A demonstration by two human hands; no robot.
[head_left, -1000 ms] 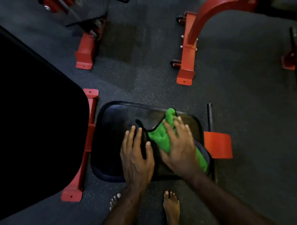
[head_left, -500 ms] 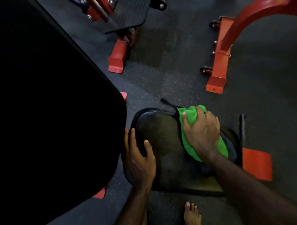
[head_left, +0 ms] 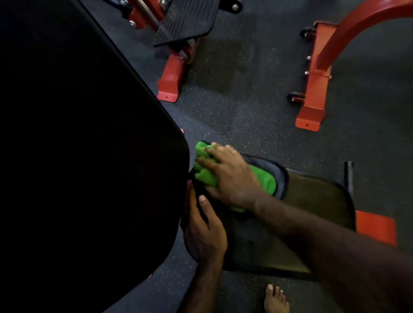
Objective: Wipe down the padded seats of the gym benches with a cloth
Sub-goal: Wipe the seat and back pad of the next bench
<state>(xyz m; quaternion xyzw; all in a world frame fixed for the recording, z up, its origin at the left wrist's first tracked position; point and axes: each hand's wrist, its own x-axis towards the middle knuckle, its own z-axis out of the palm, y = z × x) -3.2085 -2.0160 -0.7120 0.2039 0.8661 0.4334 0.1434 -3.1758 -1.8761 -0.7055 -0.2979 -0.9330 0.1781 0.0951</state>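
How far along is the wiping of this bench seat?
Partway. The right hand presses the green cloth onto the far left corner of the seat pad, while the left hand rests on its left edge. No wet streaks show, so the wiped share is unclear. The large black back pad looks untouched.

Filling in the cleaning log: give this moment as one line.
phase: wiping seat pad | right hand presses green cloth at pad's far-left end | left hand rests on pad edge

Head camera looks steeply down, close over the bench seat (head_left: pixel 316 199).
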